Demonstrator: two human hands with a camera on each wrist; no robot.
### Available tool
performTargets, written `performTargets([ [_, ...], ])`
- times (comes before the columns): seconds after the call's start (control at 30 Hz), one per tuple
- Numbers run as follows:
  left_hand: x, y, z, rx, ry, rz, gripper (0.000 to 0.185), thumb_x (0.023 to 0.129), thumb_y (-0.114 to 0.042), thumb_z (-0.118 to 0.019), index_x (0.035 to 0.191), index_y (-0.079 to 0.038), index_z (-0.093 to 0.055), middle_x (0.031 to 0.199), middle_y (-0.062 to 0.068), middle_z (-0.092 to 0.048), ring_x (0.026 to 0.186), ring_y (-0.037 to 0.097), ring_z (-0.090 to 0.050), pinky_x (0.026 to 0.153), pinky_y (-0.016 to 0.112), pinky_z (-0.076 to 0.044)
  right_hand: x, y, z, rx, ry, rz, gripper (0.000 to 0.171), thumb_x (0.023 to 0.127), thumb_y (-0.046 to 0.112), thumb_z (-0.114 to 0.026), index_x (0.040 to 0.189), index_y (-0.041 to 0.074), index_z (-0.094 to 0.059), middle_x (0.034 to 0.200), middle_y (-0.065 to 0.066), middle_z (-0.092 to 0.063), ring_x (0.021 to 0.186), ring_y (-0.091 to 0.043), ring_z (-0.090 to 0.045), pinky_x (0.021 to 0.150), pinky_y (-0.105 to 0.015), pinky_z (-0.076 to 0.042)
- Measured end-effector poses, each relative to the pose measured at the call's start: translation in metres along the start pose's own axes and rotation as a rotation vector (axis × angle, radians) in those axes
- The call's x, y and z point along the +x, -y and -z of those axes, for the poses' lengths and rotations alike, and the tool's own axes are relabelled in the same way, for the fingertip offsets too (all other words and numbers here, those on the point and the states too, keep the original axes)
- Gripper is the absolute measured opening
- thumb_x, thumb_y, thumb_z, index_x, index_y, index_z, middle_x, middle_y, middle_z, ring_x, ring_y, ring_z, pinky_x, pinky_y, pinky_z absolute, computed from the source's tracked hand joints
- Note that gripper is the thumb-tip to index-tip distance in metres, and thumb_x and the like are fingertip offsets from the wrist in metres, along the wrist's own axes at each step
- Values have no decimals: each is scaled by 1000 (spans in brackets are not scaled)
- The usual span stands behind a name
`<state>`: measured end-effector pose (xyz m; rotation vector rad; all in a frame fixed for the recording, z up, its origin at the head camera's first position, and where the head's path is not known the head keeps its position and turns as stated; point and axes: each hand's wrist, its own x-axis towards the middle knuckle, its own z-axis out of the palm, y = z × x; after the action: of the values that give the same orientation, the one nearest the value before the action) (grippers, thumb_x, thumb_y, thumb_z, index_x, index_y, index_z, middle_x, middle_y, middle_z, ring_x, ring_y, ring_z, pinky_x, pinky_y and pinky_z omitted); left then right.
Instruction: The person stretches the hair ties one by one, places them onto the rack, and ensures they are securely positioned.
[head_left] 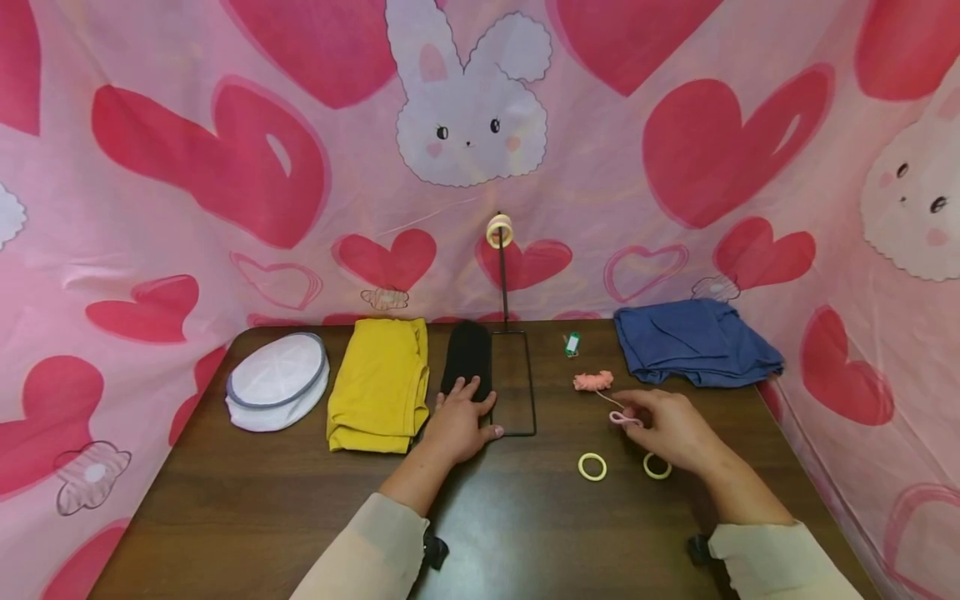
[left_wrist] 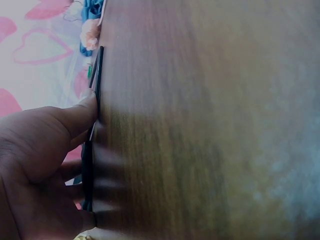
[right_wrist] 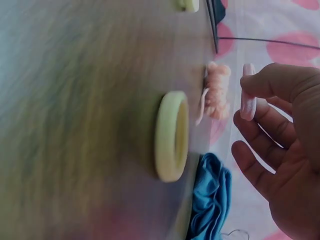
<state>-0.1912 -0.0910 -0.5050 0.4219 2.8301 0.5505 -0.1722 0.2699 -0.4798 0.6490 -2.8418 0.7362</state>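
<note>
My left hand (head_left: 461,421) lies with spread fingers on a black, flat, round-ended pad (head_left: 468,346), its thumb at the base of a black wire stand (head_left: 532,383). Pale yellow rings (head_left: 499,231) hang at the top of the stand's upright rod. My right hand (head_left: 671,425) pinches a small pale pink loop (right_wrist: 248,107) between thumb and fingers, above the table. Just beyond it lies a wound bundle of peach yarn (head_left: 593,381) with a loose end trailing toward the hand. Below the right hand is a yellow ring (head_left: 657,466), partly hidden in the head view; another yellow ring (head_left: 592,467) lies to its left.
A folded yellow cloth (head_left: 381,383) and a white, round, blue-rimmed fabric item (head_left: 277,375) lie on the left of the brown table (head_left: 225,508). At the back right are a folded blue cloth (head_left: 693,342) and a green key tag (head_left: 572,343). Pink printed curtains surround the table.
</note>
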Motion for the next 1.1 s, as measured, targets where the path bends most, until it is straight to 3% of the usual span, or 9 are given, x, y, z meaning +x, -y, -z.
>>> performTargets([
  [0.5, 2, -2, 1, -15, -1, -10, 68, 95, -52, -70, 155, -25, -51, 169, 10, -29, 158, 35, -16, 122, 65, -16, 20, 37, 1, 61, -138, 199, 41, 74, -4, -83, 113, 7, -78, 92, 5, -74, 79, -9, -64, 66, -27, -56],
  [0.67, -2, 0, 0, -12, -3, 6, 68, 95, -51, -71, 154, -24, -52, 169, 10, -30, 158, 34, -17, 122, 65, -16, 27, 52, 1, 101, -172, 293, 42, 76, -4, -81, 116, 6, -78, 112, -2, -78, 89, -11, -72, 89, -15, -53],
  [0.73, -3, 0, -1, -10, -4, 3, 68, 95, -51, -70, 154, -24, -52, 169, 10, -30, 158, 34, -17, 122, 65, -17, 30, 57, 3, 105, -191, 333, 39, 76, -3, -81, 114, 6, -78, 109, -2, -78, 87, -10, -72, 90, -12, -51],
  [0.9, -1, -1, -2, -9, -1, -9, 68, 95, -52, -69, 155, -25, -52, 169, 11, -30, 158, 35, -17, 122, 65, -17, 38, 70, 11, 101, -236, 397, 34, 77, -2, -81, 110, 8, -78, 98, 4, -75, 79, -8, -69, 72, -23, -58],
  [1.1, -1, 0, 0, 4, -3, -1, 68, 95, -53, -69, 155, -25, -51, 169, 10, -30, 158, 35, -18, 122, 65, -17, 50, 89, 22, 98, -275, 413, 34, 80, 2, -80, 112, 12, -79, 101, 3, -76, 84, -9, -71, 72, -31, -61],
])
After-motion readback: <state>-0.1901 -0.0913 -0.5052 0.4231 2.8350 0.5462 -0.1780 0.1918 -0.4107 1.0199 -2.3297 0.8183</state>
